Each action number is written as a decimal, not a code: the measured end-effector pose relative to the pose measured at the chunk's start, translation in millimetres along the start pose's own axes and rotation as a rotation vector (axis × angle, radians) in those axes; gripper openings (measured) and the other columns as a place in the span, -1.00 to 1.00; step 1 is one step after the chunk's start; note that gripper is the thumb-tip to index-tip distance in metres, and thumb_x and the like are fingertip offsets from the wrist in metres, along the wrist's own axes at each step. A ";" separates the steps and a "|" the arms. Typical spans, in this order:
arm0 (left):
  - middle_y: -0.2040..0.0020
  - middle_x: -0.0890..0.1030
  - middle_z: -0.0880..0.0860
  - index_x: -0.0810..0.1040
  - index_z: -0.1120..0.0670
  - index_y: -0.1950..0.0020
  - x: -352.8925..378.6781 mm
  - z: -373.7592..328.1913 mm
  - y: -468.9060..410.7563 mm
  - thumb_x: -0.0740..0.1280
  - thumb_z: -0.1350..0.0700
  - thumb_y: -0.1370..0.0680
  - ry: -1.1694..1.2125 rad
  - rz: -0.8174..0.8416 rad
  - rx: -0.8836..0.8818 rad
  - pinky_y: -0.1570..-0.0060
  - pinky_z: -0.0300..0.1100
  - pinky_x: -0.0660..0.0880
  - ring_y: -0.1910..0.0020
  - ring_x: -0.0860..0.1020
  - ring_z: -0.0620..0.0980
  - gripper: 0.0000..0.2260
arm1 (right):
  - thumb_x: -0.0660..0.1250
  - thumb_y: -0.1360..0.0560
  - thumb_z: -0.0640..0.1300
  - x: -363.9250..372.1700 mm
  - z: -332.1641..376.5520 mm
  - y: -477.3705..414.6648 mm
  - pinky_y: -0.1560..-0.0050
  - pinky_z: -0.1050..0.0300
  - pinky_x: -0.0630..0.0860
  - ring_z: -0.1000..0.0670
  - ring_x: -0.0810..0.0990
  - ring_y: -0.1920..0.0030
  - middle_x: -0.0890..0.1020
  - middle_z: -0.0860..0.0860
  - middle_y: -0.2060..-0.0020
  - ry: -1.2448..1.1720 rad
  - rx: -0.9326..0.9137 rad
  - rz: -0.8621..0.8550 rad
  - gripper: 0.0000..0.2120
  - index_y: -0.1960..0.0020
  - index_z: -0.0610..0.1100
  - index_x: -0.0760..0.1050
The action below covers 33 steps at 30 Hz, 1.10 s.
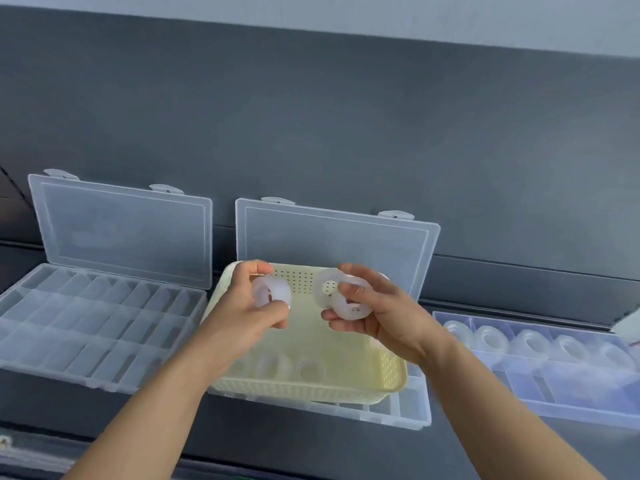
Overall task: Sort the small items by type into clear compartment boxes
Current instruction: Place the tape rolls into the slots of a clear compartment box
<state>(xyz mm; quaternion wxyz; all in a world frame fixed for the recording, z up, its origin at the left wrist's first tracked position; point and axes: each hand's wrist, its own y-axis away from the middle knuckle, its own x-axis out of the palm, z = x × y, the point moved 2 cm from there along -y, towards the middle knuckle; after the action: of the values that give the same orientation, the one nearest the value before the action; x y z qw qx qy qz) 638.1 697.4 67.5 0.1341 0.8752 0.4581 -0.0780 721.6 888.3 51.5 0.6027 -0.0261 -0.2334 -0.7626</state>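
Note:
A pale yellow perforated basket [388, 375] sits on the middle clear compartment box [412, 408], whose lid stands open behind it. My left hand [242, 317] grips one translucent white ring [272, 289] above the basket. My right hand [377, 313] holds two such rings [343, 299] bunched together in its fingers. Three more rings [277, 367] lie at the basket's near left. The left compartment box [86, 327] is open with empty-looking cells. The right box [554, 372] holds several rings [491, 337] in a row.
A dark grey wall panel rises behind the boxes. All boxes rest on a dark shelf-like surface [311, 441]. A white object [632, 323] pokes in at the far right edge.

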 end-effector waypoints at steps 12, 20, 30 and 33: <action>-0.03 0.62 -0.17 0.48 -0.21 -0.20 188.0 -32.7 6.3 0.45 0.00 -0.32 0.006 0.279 0.154 0.01 -0.26 0.51 -0.02 0.60 -0.15 -0.54 | 0.51 -0.31 -0.21 -160.9 13.3 124.5 0.25 0.14 0.59 -0.10 0.56 0.29 0.60 -0.14 0.14 -0.140 -0.092 -0.282 -0.65 -0.07 -0.10 0.55; -0.09 0.51 -0.12 0.49 -0.07 -0.20 271.3 10.0 -12.4 0.52 0.06 -0.35 -0.468 0.188 0.219 -0.07 -0.12 0.48 -0.07 0.51 -0.06 -0.54 | 0.45 -0.42 -0.28 -220.3 -0.7 150.5 0.20 0.08 0.65 -0.15 0.64 0.27 0.63 -0.14 0.16 -0.026 -0.036 -0.479 -0.65 -0.18 -0.18 0.49; -0.18 0.36 -0.07 0.43 -0.05 -0.29 281.5 20.3 -16.0 0.54 -0.04 -0.32 -0.548 0.090 0.144 -0.07 -0.24 0.34 -0.14 0.38 -0.08 -0.41 | 0.49 -0.40 -0.27 -246.8 -7.0 148.3 0.16 0.05 0.64 -0.16 0.61 0.26 0.61 -0.18 0.08 0.043 -0.001 -0.345 -0.61 -0.20 -0.15 0.52; -0.24 0.39 -0.13 0.39 -0.12 -0.35 291.6 1.0 -11.1 0.52 -0.02 -0.37 -0.473 0.138 0.263 -0.15 -0.19 0.38 -0.18 0.40 -0.13 -0.41 | 0.51 -0.33 -0.20 -248.9 -7.6 145.5 0.19 0.08 0.59 -0.15 0.61 0.25 0.63 -0.16 0.14 0.090 0.019 -0.255 -0.57 -0.18 -0.13 0.53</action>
<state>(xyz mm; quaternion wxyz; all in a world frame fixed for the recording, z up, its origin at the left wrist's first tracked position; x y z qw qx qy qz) 794.6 930.8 -10.9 0.1276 0.8717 0.3395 -0.3296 926.7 1087.2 12.0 0.5109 0.0436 -0.2148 -0.8312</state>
